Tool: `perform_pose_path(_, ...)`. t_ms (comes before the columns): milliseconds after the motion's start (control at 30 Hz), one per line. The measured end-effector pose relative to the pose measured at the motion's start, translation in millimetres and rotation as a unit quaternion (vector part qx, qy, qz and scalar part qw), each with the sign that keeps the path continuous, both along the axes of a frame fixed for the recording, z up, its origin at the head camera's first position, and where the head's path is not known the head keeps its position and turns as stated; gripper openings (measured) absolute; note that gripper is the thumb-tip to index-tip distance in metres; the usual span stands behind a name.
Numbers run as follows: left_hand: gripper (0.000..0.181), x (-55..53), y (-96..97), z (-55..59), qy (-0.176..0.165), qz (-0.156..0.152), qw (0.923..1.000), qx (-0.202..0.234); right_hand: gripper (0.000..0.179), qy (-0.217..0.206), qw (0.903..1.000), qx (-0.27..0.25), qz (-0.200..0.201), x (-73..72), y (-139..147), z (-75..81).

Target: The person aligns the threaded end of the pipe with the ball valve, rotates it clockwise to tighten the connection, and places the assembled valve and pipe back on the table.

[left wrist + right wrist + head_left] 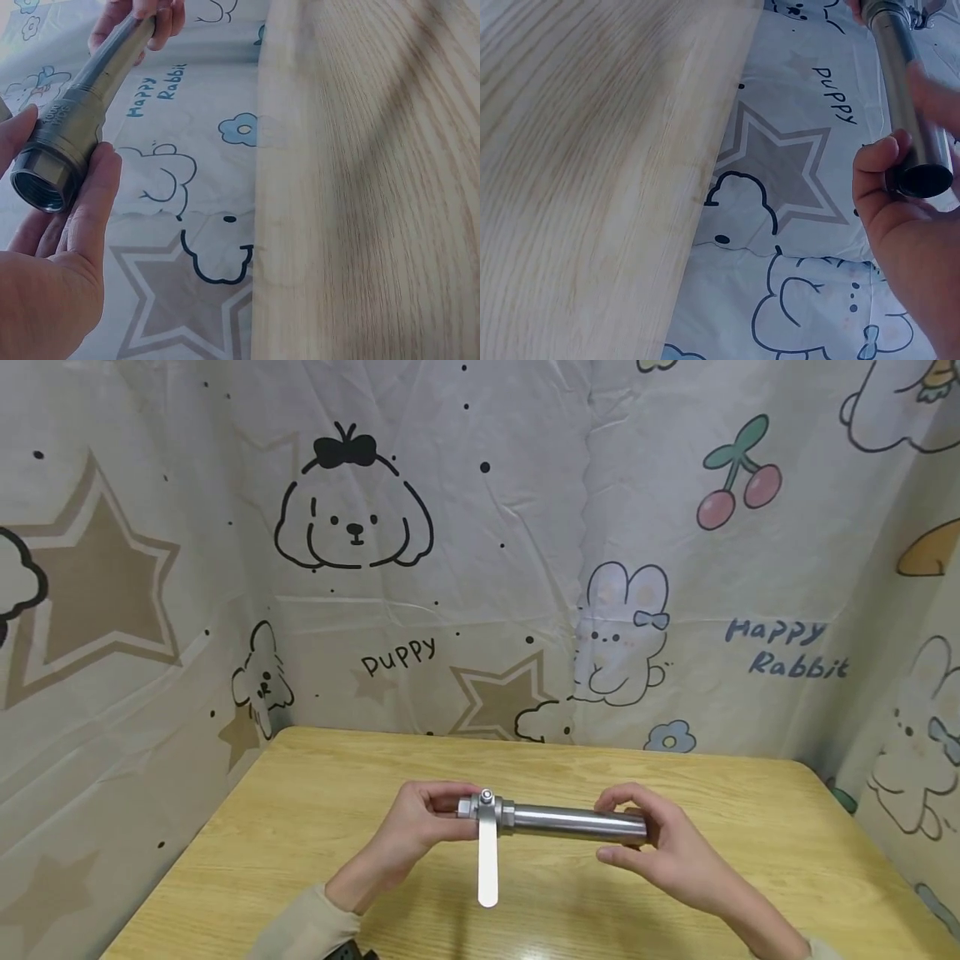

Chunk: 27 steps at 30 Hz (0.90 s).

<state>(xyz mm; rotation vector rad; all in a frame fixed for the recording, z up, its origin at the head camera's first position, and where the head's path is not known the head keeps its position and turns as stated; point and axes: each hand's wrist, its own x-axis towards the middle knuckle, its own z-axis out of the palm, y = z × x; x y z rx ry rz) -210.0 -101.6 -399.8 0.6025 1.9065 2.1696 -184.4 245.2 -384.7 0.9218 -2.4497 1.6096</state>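
A metal ball valve [474, 808] is joined end to end with a smooth steel pipe [573, 822], held roughly level above the table. My left hand [420, 818] grips the valve body between thumb and fingers, and its threaded open end [41, 187] shows in the left wrist view. The valve's flat lever handle [488, 864] points toward me, across the pipe. Around the pipe's far right end curl the fingers of my right hand [667, 843]. The right thumb [937, 97] looks blurred in the right wrist view and stands off the pipe in the head view.
Below both hands lies a light wood table [330, 777]. A printed fabric curtain [480, 568] with cartoon animals hangs behind it and along both sides. Part of a black object [348, 952] shows at the left sleeve [311, 927].
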Motion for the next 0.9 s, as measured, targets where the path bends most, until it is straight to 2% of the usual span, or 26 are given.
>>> perform_pose_path(100, 0.047, 0.4, 0.2, -0.7, -0.001, -0.001, 1.0000, 0.003, 0.033, -0.005, 1.0000, -0.001, 0.004, -0.3, 0.9, -1.2)
perform_pose_path(233, 0.048, 1.9, -0.5, -1.3, -0.003, 0.003, 1.0000, 0.003, 0.022, -0.032, 0.9994, 0.010, 0.003, -1.3, 1.0, -0.7)
perform_pose_path(333, 0.048, 2.2, -0.5, -0.8, -0.004, 0.004, 1.0000, 0.000, 0.033, -0.041, 0.9990, 0.015, 0.003, -1.5, 0.6, -0.7)
perform_pose_path(467, 0.048, 1.4, 0.9, 0.2, -0.005, 0.000, 1.0000, -0.003, 0.046, -0.030, 0.9995, 0.005, 0.008, -1.4, 0.0, -0.9)
perform_pose_path(600, 0.047, 0.9, 1.1, 0.5, -0.007, 0.001, 1.0000, -0.003, 0.031, -0.019, 0.9997, -0.006, 0.014, -2.2, -0.2, -0.9)
perform_pose_path(733, 0.047, 0.4, 0.6, -0.1, -0.006, 0.004, 1.0000, -0.003, 0.018, -0.031, 0.9994, 0.014, 0.011, -2.0, -0.4, 0.8)
perform_pose_path(800, 0.047, -0.2, 0.9, -0.8, -0.006, 0.002, 1.0000, -0.005, 0.020, -0.040, 0.9989, 0.024, 0.008, -1.1, -0.6, 1.9)
perform_pose_path(900, 0.048, -0.9, 2.1, -1.9, -0.004, -0.002, 1.0000, -0.003, 0.034, -0.047, 0.9986, 0.021, 0.007, 0.5, -0.2, 2.8)
